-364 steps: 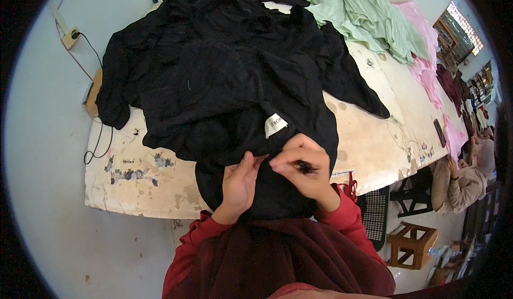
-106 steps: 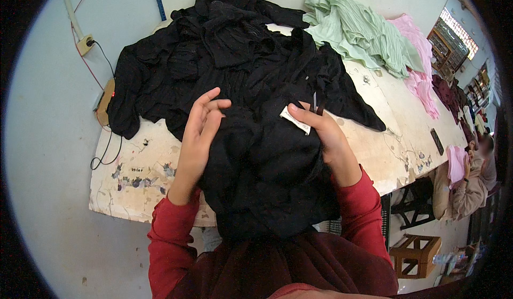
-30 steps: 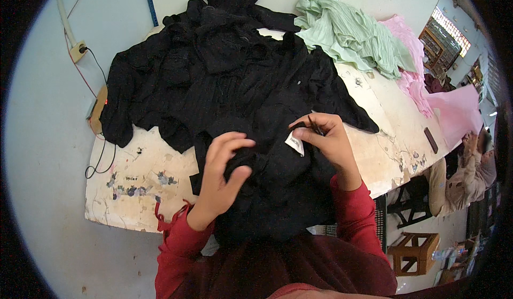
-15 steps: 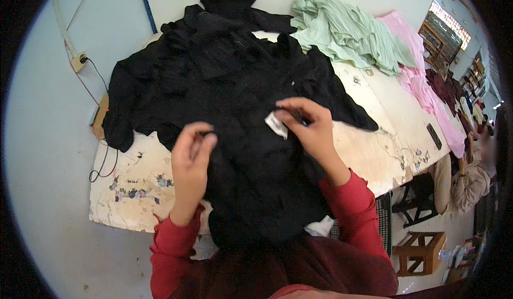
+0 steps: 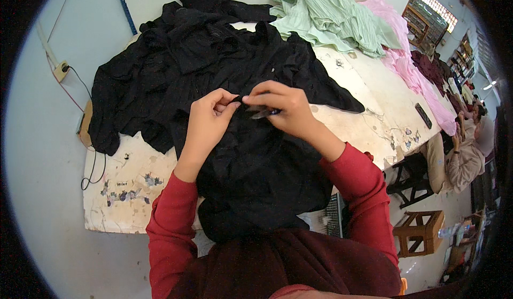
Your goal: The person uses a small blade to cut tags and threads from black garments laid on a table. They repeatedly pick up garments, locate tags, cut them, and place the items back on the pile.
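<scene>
Pinching black garment point(image 5: 251, 155) fabric on the counter point(image 5: 363, 123), both hands are working: left hand point(image 5: 206, 123) closed on cloth, right hand point(image 5: 283, 109) gripping small snips point(image 5: 263, 113), which could nick fabric beside the fingers.

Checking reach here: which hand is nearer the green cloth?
Right. The right hand lies below the green cloth, on the black garment; the left hand is farther left of it.

Worn, paint-chipped white table point(image 5: 368, 123). A heap of black garments point(image 5: 214, 69) covers its left and near part. Pale green cloth point(image 5: 336, 24) and pink cloth point(image 5: 411, 64) lie at the far right.
</scene>
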The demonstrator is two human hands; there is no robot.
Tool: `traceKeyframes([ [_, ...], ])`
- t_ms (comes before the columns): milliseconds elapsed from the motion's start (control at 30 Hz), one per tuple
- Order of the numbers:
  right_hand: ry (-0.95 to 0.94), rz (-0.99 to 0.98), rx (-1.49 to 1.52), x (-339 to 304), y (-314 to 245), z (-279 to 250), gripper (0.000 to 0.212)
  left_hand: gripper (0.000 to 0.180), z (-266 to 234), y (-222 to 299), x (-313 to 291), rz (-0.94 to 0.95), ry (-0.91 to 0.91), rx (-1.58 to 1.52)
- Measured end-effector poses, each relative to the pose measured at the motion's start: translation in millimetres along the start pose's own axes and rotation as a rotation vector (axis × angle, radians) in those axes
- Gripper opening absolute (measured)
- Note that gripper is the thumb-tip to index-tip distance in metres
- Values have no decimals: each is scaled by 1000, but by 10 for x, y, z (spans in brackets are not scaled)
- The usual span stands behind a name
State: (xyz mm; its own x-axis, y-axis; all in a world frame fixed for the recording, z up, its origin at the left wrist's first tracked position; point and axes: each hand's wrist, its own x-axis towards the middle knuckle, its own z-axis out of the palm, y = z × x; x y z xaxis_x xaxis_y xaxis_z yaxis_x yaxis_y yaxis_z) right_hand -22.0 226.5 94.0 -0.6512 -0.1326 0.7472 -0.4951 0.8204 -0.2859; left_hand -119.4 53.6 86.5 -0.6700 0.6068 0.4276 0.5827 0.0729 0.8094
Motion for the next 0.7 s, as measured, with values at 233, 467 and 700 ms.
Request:
traceKeyframes([
  [233, 66, 45, 81, 1, -41, 295, 40, 15, -112, -202, -48, 17, -30, -91],
  [467, 120, 9, 156, -46, 59, 580, 41, 16, -200, -368, -79, -2, -81, -97],
  [700, 90, 58, 369, -16, 144, 651, 40, 19, -292, -483, -22, -104, -162, -288],
])
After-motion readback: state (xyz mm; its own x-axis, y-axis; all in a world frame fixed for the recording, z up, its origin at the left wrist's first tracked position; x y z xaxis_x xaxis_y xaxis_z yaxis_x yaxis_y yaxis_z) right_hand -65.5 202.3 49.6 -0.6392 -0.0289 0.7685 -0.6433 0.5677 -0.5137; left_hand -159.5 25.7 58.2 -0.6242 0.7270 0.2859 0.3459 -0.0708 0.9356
